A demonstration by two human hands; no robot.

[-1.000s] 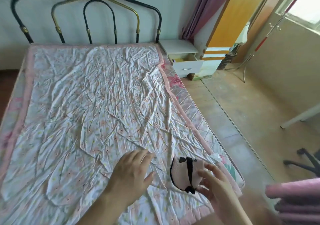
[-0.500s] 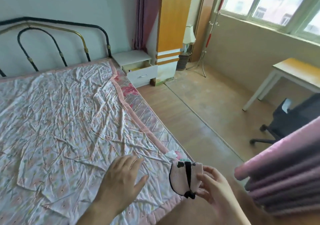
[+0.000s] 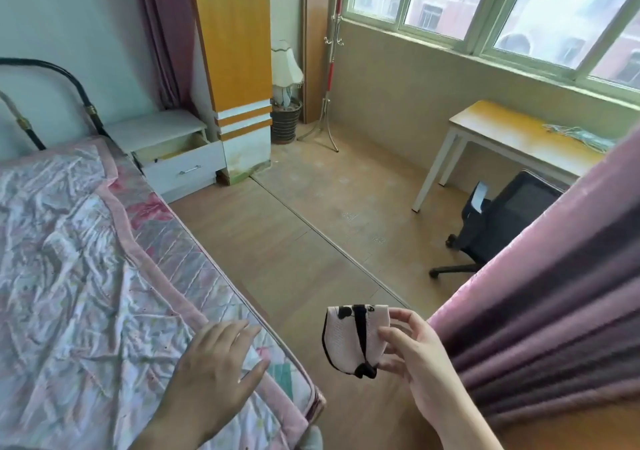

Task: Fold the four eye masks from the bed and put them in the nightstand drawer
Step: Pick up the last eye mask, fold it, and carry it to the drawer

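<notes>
My right hand (image 3: 417,363) holds a folded pink eye mask (image 3: 348,337) with black trim and a black strap, lifted off the bed over the floor near the bed's corner. My left hand (image 3: 214,380) hovers flat and empty, fingers spread, above the wrinkled floral sheet of the bed (image 3: 69,293) at its near right edge. The white nightstand (image 3: 156,130) stands at the head of the bed, its top drawer (image 3: 183,163) pulled open. No other eye masks show on the bed.
A mauve curtain (image 3: 554,311) hangs close on my right. Between bed and window lies wooden floor (image 3: 294,234). An orange wardrobe (image 3: 235,68) stands beside the nightstand, with a lamp (image 3: 285,78) behind it. A desk (image 3: 512,141) and black office chair (image 3: 498,221) stand by the window.
The eye mask has come up off the sheet in my right hand and out past the bed's edge. My view has swung right, towards the floor and the nightstand.
</notes>
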